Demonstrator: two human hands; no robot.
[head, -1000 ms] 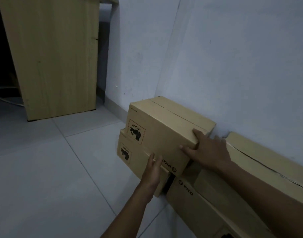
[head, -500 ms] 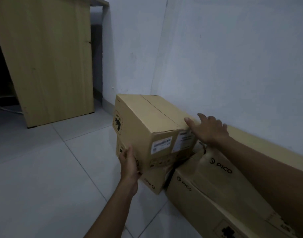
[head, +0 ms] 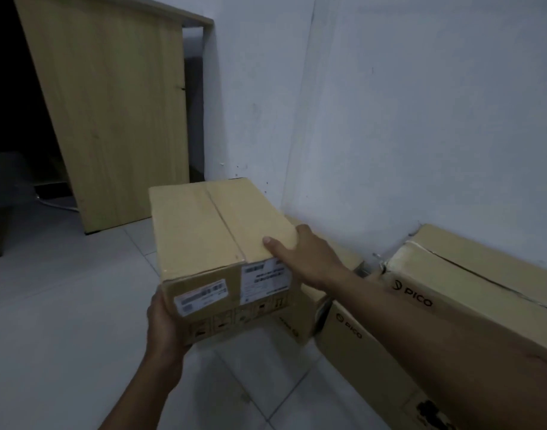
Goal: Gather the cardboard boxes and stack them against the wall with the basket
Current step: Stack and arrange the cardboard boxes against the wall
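A taped brown cardboard box with white shipping labels on its near face is held between both hands, lifted and turned end-on to me. My left hand grips its lower left corner. My right hand lies on its top right edge, thumb across the lid. Below and behind it a lower box rests on the floor by the wall. Two larger PICO boxes are stacked along the wall at the right. No basket is in view.
A pale wall runs along the right and meets a corner behind the box. A wooden desk side panel stands at the back left with a dark opening beside it. Light floor tiles stretch left and front.
The held box has been lifted off the lower box and swung round, its labelled end now facing me. My left hand has shifted under its near left corner, and my right hand stays on top.
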